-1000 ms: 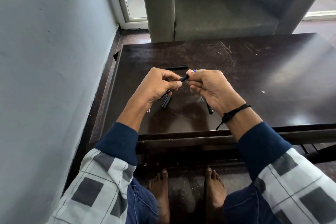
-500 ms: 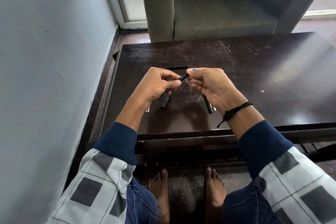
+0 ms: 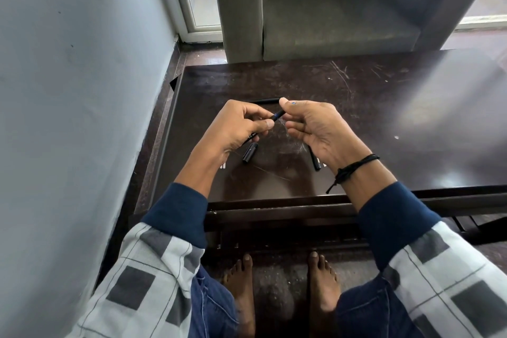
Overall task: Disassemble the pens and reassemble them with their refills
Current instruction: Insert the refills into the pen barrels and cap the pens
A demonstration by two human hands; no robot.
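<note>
While a black pen (image 3: 276,116) is clamped in the curled fingers of the left hand (image 3: 241,129), its right end is reached by the curled right hand (image 3: 315,129); whether it is pinched there cannot be told. A black cap (image 3: 250,153) is seen on the dark table (image 3: 384,118) just nearer, another black piece (image 3: 315,160) to its right.

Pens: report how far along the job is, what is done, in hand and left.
Done: some disassembly; three black pieces lie loose on the table: a short piece, a piece by the right wrist, a long piece behind the hands. In hand: the left hand grips a black pen, the right hand pinches its end. Left: rejoining those pieces; I cannot make out any refill.
</note>
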